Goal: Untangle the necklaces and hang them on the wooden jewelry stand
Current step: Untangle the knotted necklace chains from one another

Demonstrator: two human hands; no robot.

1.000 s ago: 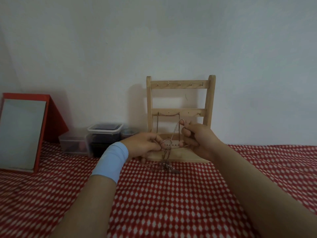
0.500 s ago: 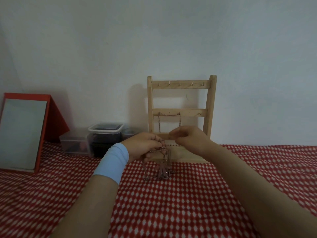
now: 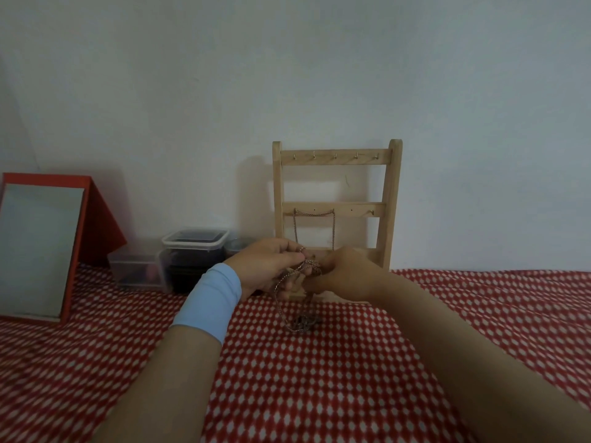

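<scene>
Both forearms reach forward and meet just before the counter's (image 3: 351,378) far edge. The left hand (image 3: 268,266), with a light-blue wristband (image 3: 208,302), and the right hand (image 3: 345,276) curl their fingers to pinch a tangled bunch of thin metal chain necklaces (image 3: 299,302), whose loops hang onto the red-and-white checked cloth. Directly behind stands the wooden ladder-shaped jewelry stand (image 3: 395,199), one chain (image 3: 315,214) draped on its middle rail. Near the far left corner sit lidded plastic boxes (image 3: 195,243) and a red-framed mirror (image 3: 75,251).
</scene>
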